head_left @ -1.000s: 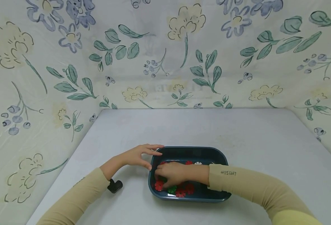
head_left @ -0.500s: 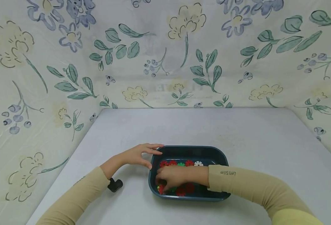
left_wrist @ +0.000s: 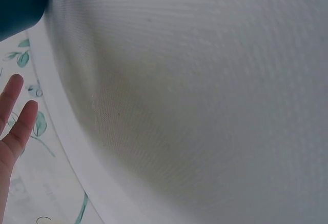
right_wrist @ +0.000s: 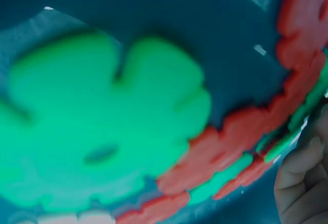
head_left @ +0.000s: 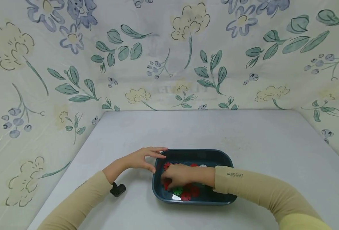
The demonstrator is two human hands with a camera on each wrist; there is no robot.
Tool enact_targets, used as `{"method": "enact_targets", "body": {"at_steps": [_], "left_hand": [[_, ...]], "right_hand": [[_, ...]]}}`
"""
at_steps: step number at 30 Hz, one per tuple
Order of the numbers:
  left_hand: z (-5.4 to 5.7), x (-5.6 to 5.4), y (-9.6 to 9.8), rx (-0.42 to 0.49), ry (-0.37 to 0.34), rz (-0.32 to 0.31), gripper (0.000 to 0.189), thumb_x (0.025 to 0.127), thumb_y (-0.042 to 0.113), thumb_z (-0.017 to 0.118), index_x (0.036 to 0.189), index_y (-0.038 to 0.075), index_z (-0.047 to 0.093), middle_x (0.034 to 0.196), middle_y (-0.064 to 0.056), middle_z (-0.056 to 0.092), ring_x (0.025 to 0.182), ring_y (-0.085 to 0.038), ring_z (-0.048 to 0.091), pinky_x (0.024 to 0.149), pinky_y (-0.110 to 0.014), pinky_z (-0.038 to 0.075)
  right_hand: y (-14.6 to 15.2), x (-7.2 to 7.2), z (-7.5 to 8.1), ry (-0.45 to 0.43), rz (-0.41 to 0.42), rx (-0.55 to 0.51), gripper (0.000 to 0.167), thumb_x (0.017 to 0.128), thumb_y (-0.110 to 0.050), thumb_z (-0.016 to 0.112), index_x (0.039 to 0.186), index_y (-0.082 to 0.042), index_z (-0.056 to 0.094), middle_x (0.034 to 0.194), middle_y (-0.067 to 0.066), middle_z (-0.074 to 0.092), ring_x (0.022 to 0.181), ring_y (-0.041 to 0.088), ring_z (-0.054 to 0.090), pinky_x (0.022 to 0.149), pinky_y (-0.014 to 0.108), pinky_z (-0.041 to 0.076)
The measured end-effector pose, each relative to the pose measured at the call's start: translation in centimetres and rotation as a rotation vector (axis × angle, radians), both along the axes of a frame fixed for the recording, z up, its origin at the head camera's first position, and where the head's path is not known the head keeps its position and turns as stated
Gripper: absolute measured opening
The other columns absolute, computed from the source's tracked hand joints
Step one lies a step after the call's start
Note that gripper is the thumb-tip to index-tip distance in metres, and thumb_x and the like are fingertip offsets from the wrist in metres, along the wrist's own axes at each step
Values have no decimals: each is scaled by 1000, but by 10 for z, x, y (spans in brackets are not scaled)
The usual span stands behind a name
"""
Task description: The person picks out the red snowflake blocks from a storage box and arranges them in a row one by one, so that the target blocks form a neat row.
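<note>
My right hand [head_left: 176, 175] reaches into a dark blue plastic tub [head_left: 198, 203], its thumb and fingers pinching a red snowflake disc [head_left: 166, 184] near the left end. Around it lie more snowflake discs: a green disc [head_left: 177, 191], a red disc [head_left: 185, 196] and a white disc [head_left: 202, 165]. The right wrist view has a large green disc [right_wrist: 102, 116] close to the camera and curled fingers [right_wrist: 302, 175] beside overlapping red and green discs. My left hand [head_left: 143, 158], fingers spread, rests at the tub's left rim. My right hand and forearm hide part of the contents.
The tub stands on a white tabletop [head_left: 261, 140]. A small black object [head_left: 118, 190] is beside the left forearm. Floral-patterned sheeting [head_left: 186, 76] rises behind the table and along its sides.
My right hand dipped toward the tub's front left, then moved slightly back and right with a red disc at its fingertips. The left hand stays at the rim.
</note>
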State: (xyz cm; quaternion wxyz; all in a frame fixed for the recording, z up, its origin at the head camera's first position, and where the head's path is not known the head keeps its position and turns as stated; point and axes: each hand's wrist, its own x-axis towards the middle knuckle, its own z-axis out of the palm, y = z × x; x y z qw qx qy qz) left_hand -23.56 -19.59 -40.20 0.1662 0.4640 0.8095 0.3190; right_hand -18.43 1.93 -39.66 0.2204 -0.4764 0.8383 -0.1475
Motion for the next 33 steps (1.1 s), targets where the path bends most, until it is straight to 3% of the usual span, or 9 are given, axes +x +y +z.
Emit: {"method": "enact_targets", "body": {"at_steps": [3,8,15,27,33], "left_hand": [[0,1,0,10,-10,0,60,76,34,72,128,10,54,146,-10,35,134,-28,29,102,-57,29],[0,1,0,15,-11,-1,57,77,29,73,127,9,55,145,-12,35,134,-30,30,101,-58,30],[1,0,0,3,-4,-3,57,76,26,73,128,11,54,145,-11,35,134,-29,30,101,-57,31],[4,4,2,-1,-33,19,56,75,17,74,126,4,54,145,-14,35,133,-32,31,100,-58,31],[5,4,3,-20,-37,30,56,76,19,74,127,8,55,145,-12,35,133,-32,31,101,-58,30]], "right_hand": [[3,-2,3,-68,-36,-39,18,83,-15,67,101,-14,68,84,-8,65,65,-1,54,64,9,47],[9,-7,13,-285,-111,-108,18,83,-5,65,100,-10,66,75,-6,60,54,4,56,55,15,50],[21,-13,28,-494,-230,-156,26,81,1,63,107,-6,63,84,2,62,63,13,65,62,25,54],[51,-26,66,-552,-337,-217,31,81,2,60,112,-2,58,82,7,61,71,23,67,68,31,55],[73,-38,85,-570,-403,-245,32,83,-3,60,115,-1,57,85,19,63,62,17,64,68,34,55]]}}
